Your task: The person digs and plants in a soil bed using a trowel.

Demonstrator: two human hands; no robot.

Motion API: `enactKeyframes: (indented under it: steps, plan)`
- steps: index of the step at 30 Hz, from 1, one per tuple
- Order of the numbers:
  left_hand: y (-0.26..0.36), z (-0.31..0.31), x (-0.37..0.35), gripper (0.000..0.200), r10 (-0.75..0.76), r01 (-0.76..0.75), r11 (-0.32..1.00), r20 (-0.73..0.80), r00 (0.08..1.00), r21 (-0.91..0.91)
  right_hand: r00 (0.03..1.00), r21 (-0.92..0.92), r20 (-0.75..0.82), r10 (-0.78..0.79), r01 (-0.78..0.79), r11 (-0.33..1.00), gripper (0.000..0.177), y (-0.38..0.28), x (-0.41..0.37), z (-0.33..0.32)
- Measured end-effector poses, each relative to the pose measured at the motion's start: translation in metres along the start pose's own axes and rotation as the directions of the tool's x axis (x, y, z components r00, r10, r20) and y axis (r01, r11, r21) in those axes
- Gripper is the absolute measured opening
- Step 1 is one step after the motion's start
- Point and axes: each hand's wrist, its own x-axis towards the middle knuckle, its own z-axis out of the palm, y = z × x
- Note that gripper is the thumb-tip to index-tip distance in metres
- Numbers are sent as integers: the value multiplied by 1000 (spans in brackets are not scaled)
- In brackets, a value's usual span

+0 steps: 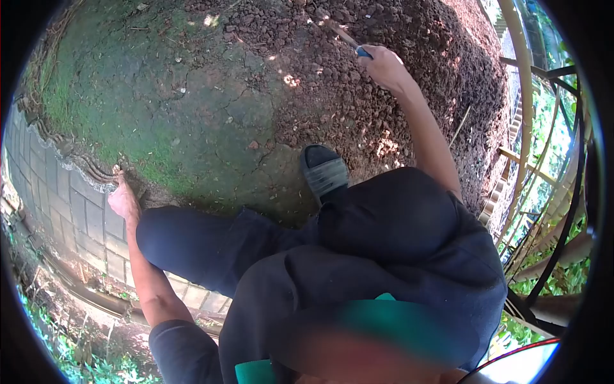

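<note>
My right hand (pixel 385 68) is wrapped round the dark blue handle of a narrow-bladed hand tool (pixel 346 37). The blade points up and left, its far end at the loose reddish-brown soil (pixel 377 96); its exact kind is not clear. On the other side, my left hand (pixel 125 200) is low beside the wavy edging (pixel 96 171) between the ground and the paving. Its fingers look closed, with a small pale bit at their tips that I cannot make out. Between the hands lies firm, cracked, mossy ground (pixel 198 115).
A dark sandal with grey straps (pixel 325 171) is planted on the soil, near my bent knees. Grey paving bricks (pixel 83 211) run along the left. Bamboo poles (pixel 524 96) and dark bars stand at the right, with green plants behind.
</note>
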Motion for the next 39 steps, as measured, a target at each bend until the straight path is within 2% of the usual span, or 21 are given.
enactKeyframes:
  steps: [1,2,5,9,12,15,18,21,22,24,25,26,27,28,30,31,33,34,35,36,39]
  plan:
    - [2,-1,-1,71,13,-13,1000,-18,1000,9,993,-96,-78,-88,81,992,33,4,-11,0]
    - [2,-1,-1,70,25,-25,1000,-20,999,4,999,15,16,-34,33,999,36,-9,-25,-13]
    - [1,-1,-3,68,41,-41,999,-9,999,-9,983,88,172,66,-82,993,39,-42,-40,-14]
    - [5,-4,-8,65,80,-81,995,-16,997,-53,998,1,22,55,-55,998,32,-41,0,44]
    - [5,-4,-10,64,68,-68,996,-14,998,-59,991,115,53,120,-126,985,30,-41,8,33]
    - [7,-7,-10,62,57,-57,997,-1,998,-45,990,109,35,134,-137,984,30,-54,12,44]
    - [13,-12,-16,61,62,-59,991,21,998,-120,960,182,153,235,-261,948,28,-72,32,49]
    - [19,-16,-19,63,34,-33,998,19,999,-62,897,106,343,279,-332,937,27,-60,72,41]
    - [19,-14,-14,64,22,-21,999,36,999,-29,973,310,-15,229,-214,927,29,-60,61,58]
    - [10,-8,-6,67,-21,19,999,59,998,38,991,-29,-113,-72,69,997,26,-66,49,92]
    - [8,-11,-10,68,16,-19,999,75,997,41,954,-75,-297,-41,19,997,32,-64,48,132]
    - [9,-12,-12,70,40,-42,999,79,996,32,986,48,-162,44,-36,998,40,-41,64,160]
    - [10,-13,-7,71,66,-68,997,76,995,26,954,118,-151,258,-242,963,33,-57,52,126]
    - [10,-13,8,72,79,-87,991,80,994,103,976,-162,-216,-13,-23,987,28,-21,87,153]
    - [-11,-11,24,73,86,-126,951,150,985,282,994,78,-112,-12,21,997,24,-1,89,158]
    - [17,-45,1,75,60,-112,955,188,980,275,975,543,87,203,-217,811,24,-18,71,108]
    - [70,-102,-32,68,85,-123,973,193,978,195,954,797,156,257,-276,537,33,-12,51,56]
    - [73,-104,-37,61,237,-229,970,97,967,-82,954,825,150,258,-264,499,37,-3,44,43]
    - [77,-104,-42,54,353,-341,873,-30,935,-348,963,777,63,263,-212,593,36,2,34,36]
    - [112,-125,-84,35,350,-302,793,-10,937,-529,967,710,-20,254,-165,685,35,4,22,32]
    - [168,-124,-162,20,671,-646,632,-115,732,-428,983,324,-159,92,-36,945,36,10,-13,31]
